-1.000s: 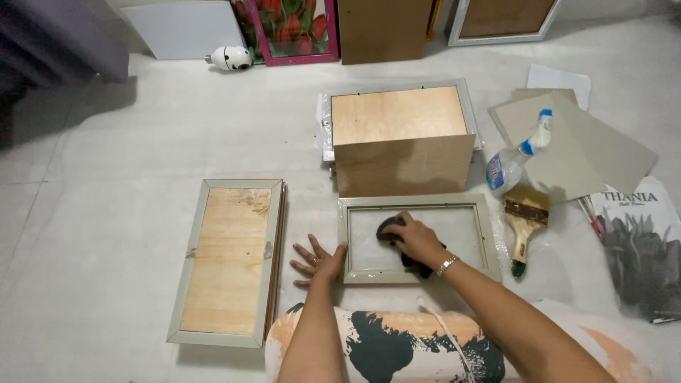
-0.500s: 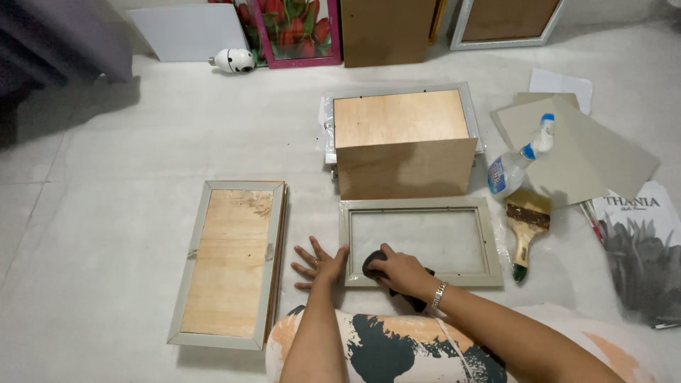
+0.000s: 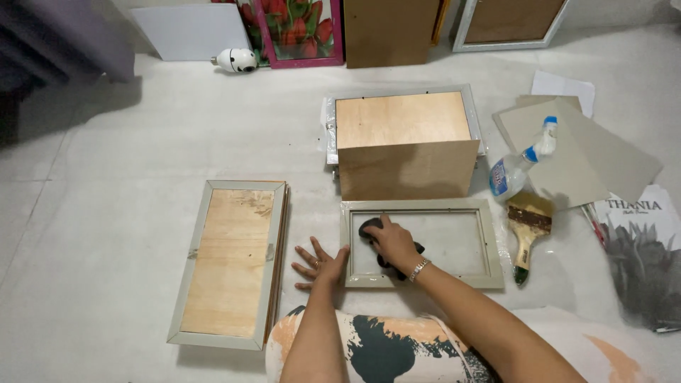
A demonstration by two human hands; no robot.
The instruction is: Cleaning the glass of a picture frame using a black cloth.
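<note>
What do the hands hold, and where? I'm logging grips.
Right hand presses a dark cloth from above onto the frame's glass; left hand holds nothing.

Two grey frames [image 3: 418, 245] [image 3: 230, 262], one brush [image 3: 526, 230], one bottle [image 3: 521, 167].

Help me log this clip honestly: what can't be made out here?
Head view only:
- Dark cloth: mostly under the right hand.
- Frame glass: cleanliness unreadable.
- Leaning frames: tops cut by the upper edge.
- Left hand: palm contact hidden.

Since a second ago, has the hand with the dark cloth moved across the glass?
Yes. The right hand and dark cloth shifted left, toward the grey frame's left rail.
</note>
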